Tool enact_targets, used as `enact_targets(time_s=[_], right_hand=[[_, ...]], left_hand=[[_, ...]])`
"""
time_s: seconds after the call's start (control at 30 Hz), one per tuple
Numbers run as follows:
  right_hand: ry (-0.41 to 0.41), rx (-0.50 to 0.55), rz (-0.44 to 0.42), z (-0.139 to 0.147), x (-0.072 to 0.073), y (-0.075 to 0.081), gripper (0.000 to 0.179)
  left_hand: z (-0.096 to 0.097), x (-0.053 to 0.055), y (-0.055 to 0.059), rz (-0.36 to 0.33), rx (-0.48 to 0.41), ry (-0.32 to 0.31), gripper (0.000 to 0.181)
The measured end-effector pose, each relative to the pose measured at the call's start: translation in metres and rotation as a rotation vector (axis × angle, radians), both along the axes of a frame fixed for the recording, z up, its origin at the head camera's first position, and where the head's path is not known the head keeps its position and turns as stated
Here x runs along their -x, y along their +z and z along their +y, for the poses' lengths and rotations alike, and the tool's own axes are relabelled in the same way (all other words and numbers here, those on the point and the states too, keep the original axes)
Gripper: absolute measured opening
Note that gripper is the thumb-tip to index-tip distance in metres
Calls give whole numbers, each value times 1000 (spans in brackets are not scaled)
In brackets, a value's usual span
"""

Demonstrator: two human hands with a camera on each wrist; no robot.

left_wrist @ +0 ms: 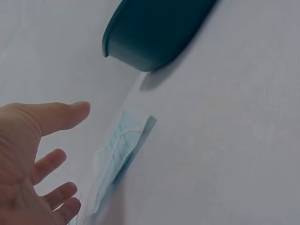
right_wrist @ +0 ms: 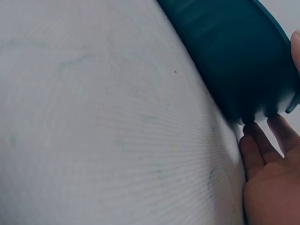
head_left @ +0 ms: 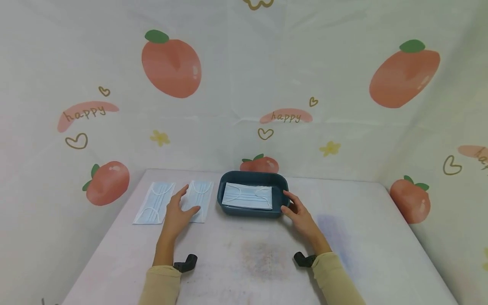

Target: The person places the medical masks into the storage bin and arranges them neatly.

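Observation:
Two pale blue face masks lie on the table at the left: an outer mask (head_left: 154, 204) and an inner mask (head_left: 202, 195). My left hand (head_left: 178, 214) hovers by them, thumb and fingers spread and nothing held; it partly covers the inner mask. The left wrist view shows a mask (left_wrist: 117, 150) beyond the thumb. A dark teal tray (head_left: 251, 214) stands to the right, with a stack of face masks (head_left: 248, 196) lying flat in it. My right hand (head_left: 305, 220) holds the tray's right end, fingertips against its outer wall (right_wrist: 243, 89) and thumb at the rim.
The white table (head_left: 251, 262) runs back to a hanging cloth (head_left: 228, 84) printed with fruit. The tray stands near the table's back edge. Each wrist carries a small black camera mount (head_left: 186, 263) above a beige sleeve.

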State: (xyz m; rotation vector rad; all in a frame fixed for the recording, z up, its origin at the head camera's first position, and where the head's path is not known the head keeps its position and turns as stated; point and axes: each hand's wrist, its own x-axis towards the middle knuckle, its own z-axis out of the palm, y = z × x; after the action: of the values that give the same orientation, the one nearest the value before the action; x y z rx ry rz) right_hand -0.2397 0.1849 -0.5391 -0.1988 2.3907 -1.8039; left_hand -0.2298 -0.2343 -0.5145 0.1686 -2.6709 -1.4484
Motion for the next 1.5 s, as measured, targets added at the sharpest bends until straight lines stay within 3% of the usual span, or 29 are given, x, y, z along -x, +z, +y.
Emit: enact_targets(time_s=[0.13,0.4,0.7,1.2,1.33,1.5], right_hand=[[-5,-12,2,2,0,1,62],[-13,-18,6,2,0,2,61],[-12,8,2,3,0,3,60],[4,21,0,2,2,3,60],[5,31,-6,1,2,1,61],[13,48,-2,1,2,1,63]], left_hand=[[-3,-3,0,-7,8,13,86],[-4,-10,5,-121,73,30,93],[1,-12,1,-123,119,89,87],[0,-14,2,-154,121,100,87],[-2,-13,0,-150,87,108,72],[-3,-15,4,-194,-57,135,56]])
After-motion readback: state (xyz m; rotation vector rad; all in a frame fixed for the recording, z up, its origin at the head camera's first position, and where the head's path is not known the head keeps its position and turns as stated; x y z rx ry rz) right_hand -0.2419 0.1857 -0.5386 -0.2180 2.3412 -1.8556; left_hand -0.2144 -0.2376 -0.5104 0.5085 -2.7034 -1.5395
